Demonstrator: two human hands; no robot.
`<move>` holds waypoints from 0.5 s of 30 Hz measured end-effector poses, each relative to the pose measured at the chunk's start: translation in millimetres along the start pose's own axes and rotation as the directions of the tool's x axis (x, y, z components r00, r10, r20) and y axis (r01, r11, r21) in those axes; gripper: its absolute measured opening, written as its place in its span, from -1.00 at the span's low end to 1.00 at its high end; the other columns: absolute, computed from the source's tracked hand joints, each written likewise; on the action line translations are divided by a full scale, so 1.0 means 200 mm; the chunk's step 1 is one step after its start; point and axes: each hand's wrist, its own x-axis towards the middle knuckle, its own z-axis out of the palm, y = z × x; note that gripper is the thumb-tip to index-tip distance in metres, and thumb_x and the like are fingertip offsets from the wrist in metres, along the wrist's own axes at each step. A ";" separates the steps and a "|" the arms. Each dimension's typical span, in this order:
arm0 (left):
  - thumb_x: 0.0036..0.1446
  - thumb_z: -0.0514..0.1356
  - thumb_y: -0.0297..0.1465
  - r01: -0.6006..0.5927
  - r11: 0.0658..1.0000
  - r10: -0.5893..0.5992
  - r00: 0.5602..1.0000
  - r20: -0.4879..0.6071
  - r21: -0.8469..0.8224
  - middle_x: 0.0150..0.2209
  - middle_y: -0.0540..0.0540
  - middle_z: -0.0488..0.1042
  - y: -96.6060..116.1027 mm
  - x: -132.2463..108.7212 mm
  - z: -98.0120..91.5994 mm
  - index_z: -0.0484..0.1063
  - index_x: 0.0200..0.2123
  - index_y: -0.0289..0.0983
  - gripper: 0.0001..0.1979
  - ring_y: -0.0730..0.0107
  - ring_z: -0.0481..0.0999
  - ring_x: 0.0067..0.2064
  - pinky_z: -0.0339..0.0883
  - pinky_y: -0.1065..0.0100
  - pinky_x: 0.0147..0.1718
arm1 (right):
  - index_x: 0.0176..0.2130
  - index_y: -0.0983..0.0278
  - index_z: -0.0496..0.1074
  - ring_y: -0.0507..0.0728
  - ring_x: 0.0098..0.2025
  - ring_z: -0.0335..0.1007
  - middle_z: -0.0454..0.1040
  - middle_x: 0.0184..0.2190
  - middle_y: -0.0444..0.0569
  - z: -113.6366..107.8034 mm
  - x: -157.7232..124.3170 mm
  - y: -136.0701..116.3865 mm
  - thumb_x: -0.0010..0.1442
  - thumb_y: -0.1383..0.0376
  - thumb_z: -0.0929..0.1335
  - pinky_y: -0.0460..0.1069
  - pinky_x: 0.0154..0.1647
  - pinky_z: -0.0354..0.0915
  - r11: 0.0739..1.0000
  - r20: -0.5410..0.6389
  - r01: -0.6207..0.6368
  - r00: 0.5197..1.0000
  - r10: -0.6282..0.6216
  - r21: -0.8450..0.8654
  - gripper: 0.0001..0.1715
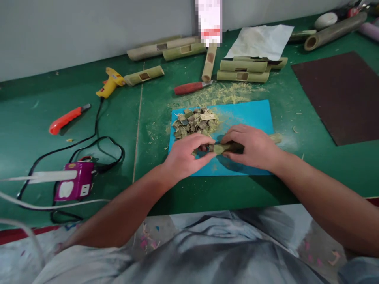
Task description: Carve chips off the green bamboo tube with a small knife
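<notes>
A slim bamboo tube lies low over a blue sheet, held between both hands. My left hand pinches its left end, where a small dark piece shows between thumb and fingers. Around the tube's middle, my right hand is closed, and the far end sticks out past the knuckles on the right. A heap of bamboo chips and sawdust rests on the sheet just behind my left hand. Part of the tube is hidden under my right hand.
Behind the sheet lie a red-handled knife and several notched bamboo tubes. To the left are a yellow glue gun, an orange utility knife and a purple power socket with trailing cords. A dark brown board is at right.
</notes>
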 end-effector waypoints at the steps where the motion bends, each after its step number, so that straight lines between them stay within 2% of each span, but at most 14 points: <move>1: 0.18 0.34 -0.40 -0.021 1.000 0.021 1.000 0.005 0.016 -0.26 -0.11 0.58 -0.01 0.00 0.00 0.53 -0.13 -0.29 -0.81 0.43 0.55 -0.31 0.43 0.43 -0.26 | -0.15 0.24 0.49 0.24 -0.09 0.43 0.53 -0.19 0.06 0.00 0.00 0.00 0.17 0.19 0.39 0.10 -0.14 0.31 1.000 -0.004 0.001 1.000 -0.001 -0.004 -0.76; 10: 0.26 0.30 -0.34 -0.041 0.999 0.042 0.999 0.031 -0.003 -0.13 -0.16 0.59 -0.02 0.01 0.01 0.53 -0.16 -0.24 -0.87 0.31 0.59 -0.08 0.46 0.34 -0.05 | -0.16 0.24 0.50 0.24 -0.09 0.43 0.54 -0.18 0.06 0.00 0.00 0.00 0.17 0.19 0.38 0.09 -0.15 0.29 1.000 -0.012 0.005 1.000 -0.005 -0.005 -0.76; 15: 0.26 0.29 -0.34 -0.034 0.999 0.036 0.998 0.044 -0.041 -0.07 -0.19 0.57 -0.03 0.01 0.01 0.53 -0.14 -0.23 -0.87 0.28 0.58 -0.02 0.46 0.27 0.01 | -0.16 0.21 0.49 0.22 -0.10 0.42 0.53 -0.18 0.03 0.01 0.00 0.01 0.19 0.18 0.38 0.07 -0.16 0.29 1.000 -0.007 -0.001 1.000 0.001 -0.018 -0.77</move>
